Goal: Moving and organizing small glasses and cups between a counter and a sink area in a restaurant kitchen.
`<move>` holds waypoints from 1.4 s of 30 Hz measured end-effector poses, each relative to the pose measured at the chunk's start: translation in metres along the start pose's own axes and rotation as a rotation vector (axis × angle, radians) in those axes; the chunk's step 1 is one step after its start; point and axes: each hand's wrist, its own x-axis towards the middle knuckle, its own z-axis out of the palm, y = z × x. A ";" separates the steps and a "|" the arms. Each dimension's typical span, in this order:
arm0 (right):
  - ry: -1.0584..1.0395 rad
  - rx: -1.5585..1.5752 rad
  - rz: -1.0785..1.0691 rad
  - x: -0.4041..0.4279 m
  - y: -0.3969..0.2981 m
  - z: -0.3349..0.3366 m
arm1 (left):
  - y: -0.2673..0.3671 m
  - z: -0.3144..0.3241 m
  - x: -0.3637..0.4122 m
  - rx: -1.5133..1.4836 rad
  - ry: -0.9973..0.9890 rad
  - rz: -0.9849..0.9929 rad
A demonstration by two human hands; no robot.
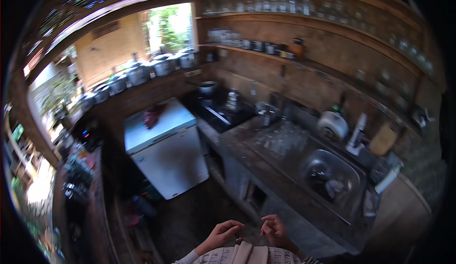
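Observation:
At the bottom middle of the head view, my left hand (223, 232) is raised in front of my patterned top (215, 255), its fingers curled loosely with nothing seen in them. To its right hovers my right hand (275, 229), fingers half bent and apart, also without a visible object. A gap separates the two hands. Light cloth (249, 252) hangs at my chest just below them. The counter (285, 192) by the sink lies beyond my right hand, and neither hand touches it.
A steel sink (351, 173) with things in it is set in the counter, beside several glasses (283, 139). A white chest freezer (171, 164) bears a dark red item (151, 118). Past it stand a black stove (217, 112) and metal pots (139, 73). A cluttered bench (101, 200) runs along the left.

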 end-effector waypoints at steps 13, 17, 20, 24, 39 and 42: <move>0.545 -0.071 -0.074 -0.027 0.002 -0.084 | -0.017 0.063 0.153 -0.019 -0.529 -0.121; 0.596 -0.113 -0.076 0.016 0.002 -0.094 | -0.018 0.042 0.206 -0.043 -0.557 -0.172; 0.653 -0.058 -0.098 0.058 0.004 -0.102 | -0.009 0.028 0.250 -0.064 -0.552 -0.179; 0.645 -0.124 -0.103 0.115 0.001 -0.116 | 0.004 0.010 0.313 -0.032 -0.584 -0.147; 0.774 -0.174 0.010 0.185 0.004 -0.168 | -0.013 0.010 0.447 -0.363 -0.541 -0.272; 0.730 -0.225 0.030 0.190 0.000 -0.186 | -0.007 0.023 0.450 -0.369 -0.524 -0.299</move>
